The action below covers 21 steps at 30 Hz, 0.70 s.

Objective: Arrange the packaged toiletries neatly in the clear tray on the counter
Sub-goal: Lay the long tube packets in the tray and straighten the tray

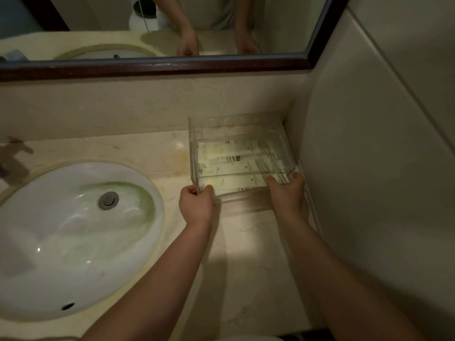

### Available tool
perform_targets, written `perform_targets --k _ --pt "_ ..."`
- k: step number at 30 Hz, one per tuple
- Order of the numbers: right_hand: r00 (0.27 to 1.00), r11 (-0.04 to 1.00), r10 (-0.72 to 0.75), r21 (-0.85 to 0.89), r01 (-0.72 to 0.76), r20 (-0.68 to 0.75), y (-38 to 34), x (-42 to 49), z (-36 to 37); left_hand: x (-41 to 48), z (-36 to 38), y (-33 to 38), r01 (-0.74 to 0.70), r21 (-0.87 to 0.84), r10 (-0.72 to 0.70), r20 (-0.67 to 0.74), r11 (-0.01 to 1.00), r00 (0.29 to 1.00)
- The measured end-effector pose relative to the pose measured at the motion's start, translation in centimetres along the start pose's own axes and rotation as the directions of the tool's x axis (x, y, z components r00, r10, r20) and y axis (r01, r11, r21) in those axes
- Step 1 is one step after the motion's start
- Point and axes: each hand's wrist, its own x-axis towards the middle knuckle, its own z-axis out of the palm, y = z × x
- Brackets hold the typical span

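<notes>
"Where's the clear tray (236, 129)?"

"On the counter (246, 242), in the right corner beside the wall (369, 168), packaged toiletries (234, 166) lying flat in rows inside. Left hand (196, 203) is closed on its near left corner, right hand (286, 193) grips the near right."

"Advice?"

"I'd slide it level and square to the wall, so the packets don't shift."

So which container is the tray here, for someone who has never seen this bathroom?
Start at the white oval sink set in the beige counter, then go right to the corner by the wall. The clear tray sits there, held by the left hand and right hand. It is the only see-through box, with pale packets lying flat inside.
</notes>
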Motion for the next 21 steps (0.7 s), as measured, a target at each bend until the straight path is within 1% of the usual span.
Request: perform_targets --k 3,7,15,18,19,21 --pt "1.0 0.994 -0.006 0.109 0.007 -0.009 1.3 -0.9 0.0 0.3 0.2 -0.1 0.006 -0.019 -0.006 -0.017 1.0 1.0" --pt "1.0 0.981 -0.001 0.193 0.005 -0.021 2.0 -1.0 0.2 0.5 0.5 -0.3 0.011 -0.036 -0.012 -0.024 0.999 1.0" --pt "1.0 0.971 -0.009 0.238 0.016 -0.029 1.8 0.4 1.5 1.5 0.6 -0.2 -0.016 -0.053 0.014 -0.029 0.998 0.999" --pt "0.999 0.969 -0.022 0.247 0.011 0.044 2.4 0.6 1.6 1.9 0.7 -0.2 -0.024 -0.069 0.022 -0.028 0.997 0.999" --pt "0.995 0.967 -0.035 0.256 0.011 0.089 2.9 0.7 1.4 2.0 0.6 -0.3 -0.044 -0.051 0.044 -0.007 0.998 0.999" --pt "0.987 0.971 -0.06 0.24 0.023 0.149 3.7 0.9 0.9 2.2 0.3 -0.5 -0.142 0.006 0.141 0.074 0.99 0.987"
